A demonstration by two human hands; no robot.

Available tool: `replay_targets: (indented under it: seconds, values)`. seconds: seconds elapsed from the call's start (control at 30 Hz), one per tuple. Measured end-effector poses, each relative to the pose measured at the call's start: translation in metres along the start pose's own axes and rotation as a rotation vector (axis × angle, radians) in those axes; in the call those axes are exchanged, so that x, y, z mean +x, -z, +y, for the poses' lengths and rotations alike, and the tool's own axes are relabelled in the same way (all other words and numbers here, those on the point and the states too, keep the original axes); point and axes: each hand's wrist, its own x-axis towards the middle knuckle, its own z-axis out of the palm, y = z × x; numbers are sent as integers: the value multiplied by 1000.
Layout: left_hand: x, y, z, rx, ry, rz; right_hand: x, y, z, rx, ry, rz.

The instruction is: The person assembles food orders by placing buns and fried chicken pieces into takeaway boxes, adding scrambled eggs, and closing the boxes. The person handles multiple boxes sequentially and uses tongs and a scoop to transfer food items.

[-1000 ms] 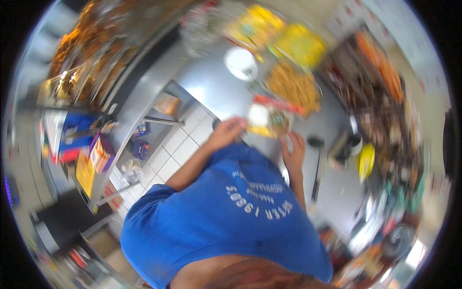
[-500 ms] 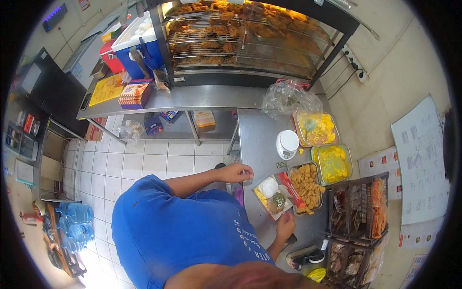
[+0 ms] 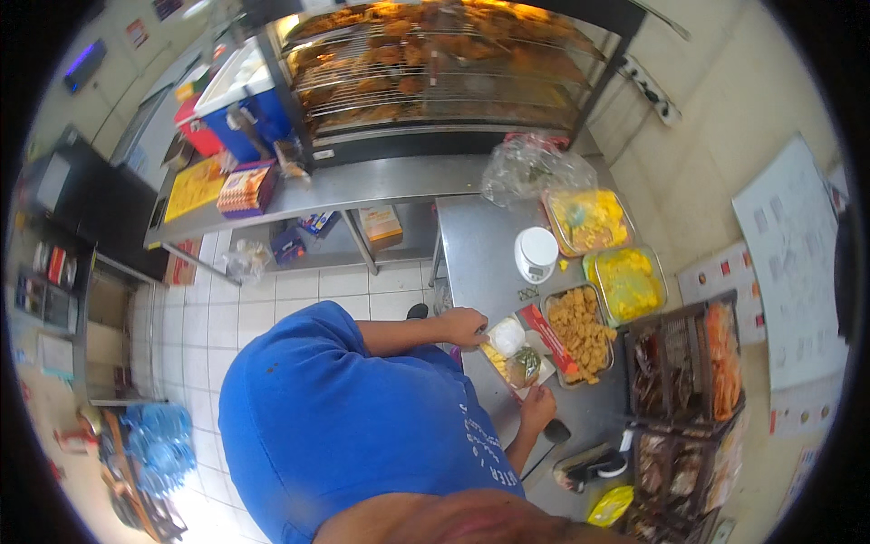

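An open paper food box [image 3: 497, 361] lies on the steel table, holding a white mound of rice [image 3: 507, 337], yellow pieces along one side and a small clear-wrapped cup [image 3: 524, 367] with something green and brown. My left hand [image 3: 463, 326] is closed at the box's left corner, its fingertips on the edge. At the near right corner my right hand [image 3: 538, 408] pinches the edge, its fingers partly hidden. A red flap or strip [image 3: 549, 339] slants along the box's far side. Beside it stands a glass dish of fried chicken pieces [image 3: 580, 331].
A white kitchen scale [image 3: 536, 254] and two glass dishes of yellow food [image 3: 625, 286] stand farther back. Brown plastic crates [image 3: 666, 372] border the right side. A heated cabinet of fried food [image 3: 435, 72] stands on the back counter [image 3: 362, 192], a plastic bag [image 3: 535, 172] near it.
My left hand has come down and right from beside the box onto its corner. My right hand has moved slightly to the box's near edge. The view has tilted a little.
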Motion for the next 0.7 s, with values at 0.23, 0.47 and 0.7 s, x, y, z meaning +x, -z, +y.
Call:
replay_targets:
  seconds: [0.23,0.47,0.7]
  values:
    - [28,-11,-6,54,-19,-66,-16,11,-9,76,-113,78]
    - [24,-13,-20,-314,-20,-14,-38,90,6,417,-248,764]
    - [48,3,-14,-117,-146,-223,-33,207,141,223,-433,1293]
